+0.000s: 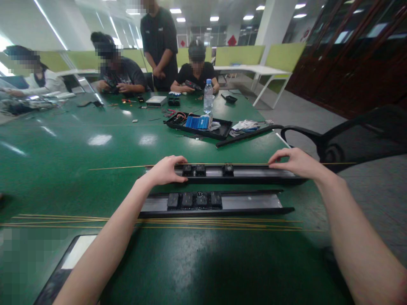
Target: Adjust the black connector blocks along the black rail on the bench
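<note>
A long black channel point(248, 180) with a pale inner floor and 3 small dark blocks point(200, 170) in it lies across the table before me. A thin golden rod point(121, 167) runs along its far edge and sticks out past both ends. My left hand point(167, 170) spans the channel left of the blocks, thumb at the near wall and fingers at the far one. Toward the right end, my right hand point(294, 162) pinches the rod at the far edge. Nearer me lies a second black channel point(254, 201) with several dark square blocks point(187, 200).
Several loose golden rods point(222, 228) lie in front of the channels. A tablet-like object point(76, 250) is under my left forearm. Beyond stand a black tray point(222, 130) with a blue pack, a water bottle point(208, 97) and another black strip point(244, 136). People are at the far side; a chair point(359, 135) is right.
</note>
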Motion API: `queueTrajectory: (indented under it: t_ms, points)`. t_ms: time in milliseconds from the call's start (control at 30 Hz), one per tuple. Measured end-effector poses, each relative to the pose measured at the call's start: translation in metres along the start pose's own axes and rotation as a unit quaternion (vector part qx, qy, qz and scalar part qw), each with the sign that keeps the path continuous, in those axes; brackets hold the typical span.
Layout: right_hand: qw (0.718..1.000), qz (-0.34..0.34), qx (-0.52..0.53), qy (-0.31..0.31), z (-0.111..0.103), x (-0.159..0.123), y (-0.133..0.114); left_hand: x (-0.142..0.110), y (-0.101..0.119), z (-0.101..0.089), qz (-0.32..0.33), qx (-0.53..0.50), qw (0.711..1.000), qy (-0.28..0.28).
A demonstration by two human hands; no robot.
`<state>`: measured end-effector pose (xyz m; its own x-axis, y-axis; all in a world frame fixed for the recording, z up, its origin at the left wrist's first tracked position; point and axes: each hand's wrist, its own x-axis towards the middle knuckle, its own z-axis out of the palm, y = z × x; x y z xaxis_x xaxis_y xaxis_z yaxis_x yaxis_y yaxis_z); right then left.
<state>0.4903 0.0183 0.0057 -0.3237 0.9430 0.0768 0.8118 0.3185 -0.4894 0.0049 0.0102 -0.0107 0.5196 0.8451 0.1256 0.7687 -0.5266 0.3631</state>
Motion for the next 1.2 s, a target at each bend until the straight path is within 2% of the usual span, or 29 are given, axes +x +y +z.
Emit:
queueTrajectory:
  t_ms: [400,633,933,1200]
  points:
    - [0.995,0.098,-0.017,-0.006,-0.020,-0.014,0.019,0.000,0.005,-0.003,-0.012,-0.010,1.000,-0.008]
    - [0.993,0.120,-0.003,0.009,-0.024,-0.019,0.020,0.000,0.006,-0.004,-0.018,-0.008,1.000,-0.008]
    - [0.987,0.162,-0.014,0.012,-0.033,-0.027,0.047,-0.001,0.003,-0.003,-0.014,-0.008,1.000,-0.005]
    - [0.982,0.183,-0.043,-0.002,-0.039,-0.031,0.050,0.000,0.003,-0.003,-0.011,-0.012,1.000,-0.008]
